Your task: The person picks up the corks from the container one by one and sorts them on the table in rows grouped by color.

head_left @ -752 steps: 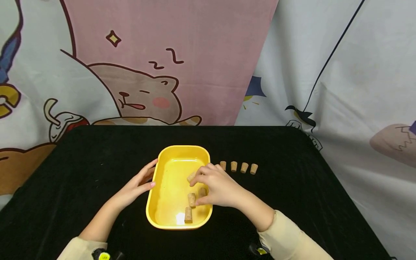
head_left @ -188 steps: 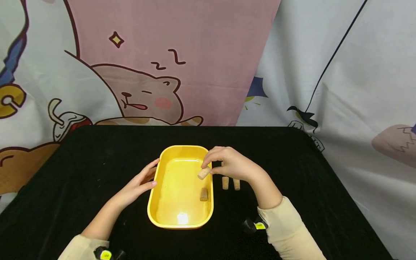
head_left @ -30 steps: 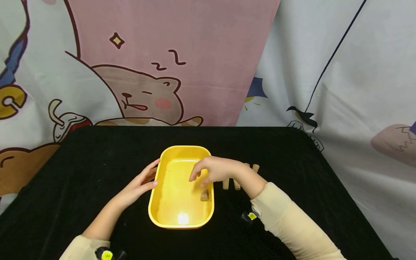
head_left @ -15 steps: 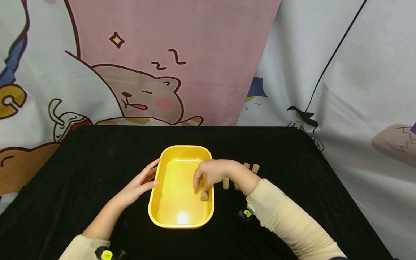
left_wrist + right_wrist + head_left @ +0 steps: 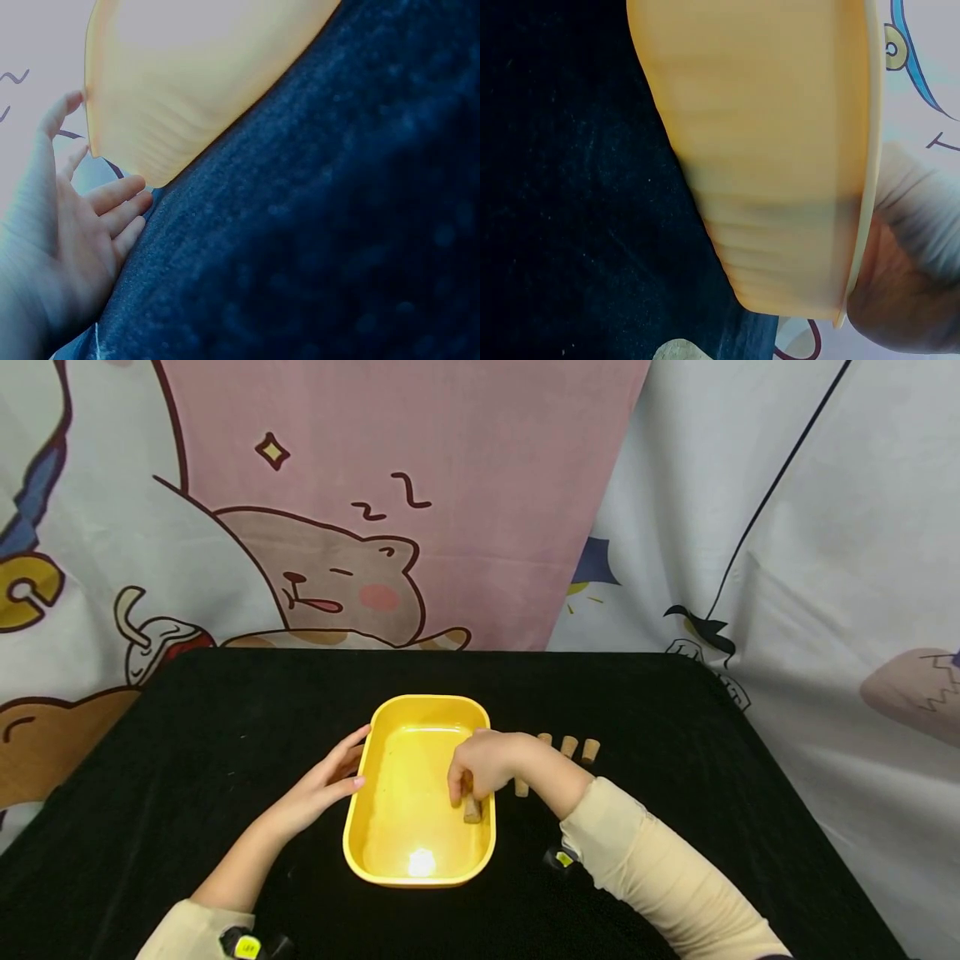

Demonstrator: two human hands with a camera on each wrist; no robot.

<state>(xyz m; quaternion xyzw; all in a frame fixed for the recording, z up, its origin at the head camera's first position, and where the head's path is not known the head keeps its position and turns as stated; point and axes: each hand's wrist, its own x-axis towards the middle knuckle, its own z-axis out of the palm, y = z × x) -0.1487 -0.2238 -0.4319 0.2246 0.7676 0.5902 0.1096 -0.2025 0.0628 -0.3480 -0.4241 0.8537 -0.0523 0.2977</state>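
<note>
A yellow tray (image 5: 405,847) stands on the black cloth. A single cork (image 5: 472,812) shows in it, by the right wall. My right hand (image 5: 483,764) reaches in over that wall, fingers bent down and pinching the cork's far end; the fingertips partly cover it. With extended fingers my left hand (image 5: 333,777) rests against the tray's left side. The left wrist view has this hand (image 5: 82,225) beside the outer wall of the tray (image 5: 187,90). In the right wrist view the tray wall (image 5: 772,150) hides the fingers of the right hand (image 5: 911,277).
Right of the tray, a row of corks (image 5: 569,747) stands on the black cloth (image 5: 675,810), with another cork (image 5: 521,786) nearer, partly behind the right forearm. One cork (image 5: 681,350) edges into the right wrist view. A printed curtain (image 5: 480,502) hangs behind the table.
My right hand has lowered into the tray, and its spread fingers have come together at the cork. Earlier, several corks lay in the tray; now one shows. The left hand stays put.
</note>
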